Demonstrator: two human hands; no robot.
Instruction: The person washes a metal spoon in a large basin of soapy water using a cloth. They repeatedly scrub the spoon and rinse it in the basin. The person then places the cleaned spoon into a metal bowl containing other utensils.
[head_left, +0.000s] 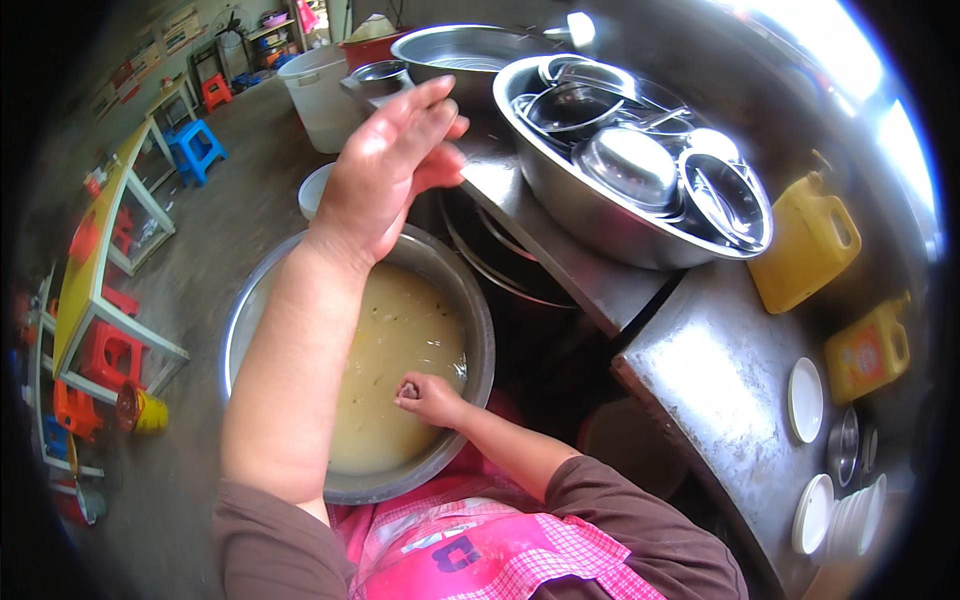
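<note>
My left hand (390, 161) is raised over the far rim of a large round metal basin (478, 330). Its fingers are slightly apart, and it appears to hold nothing. Cloudy yellowish water (397, 330) with small floating bits fills much of the basin. Low over this water is my right hand (433, 399), its fingers curled in. A small greyish patch shows between them; whether it is a held thing is unclear. My left forearm hides part of the basin. Beyond, to the right, a big steel bowl (600, 232) holds several metal bowls (630, 165) and utensils.
The steel bowl stands on a metal counter (705, 352) with yellow jugs (799, 240) and white plates (805, 401). A white bucket (319, 97) and another metal basin (465, 49) are at the back. Left are a yellow-topped table (97, 232) and plastic stools (193, 150).
</note>
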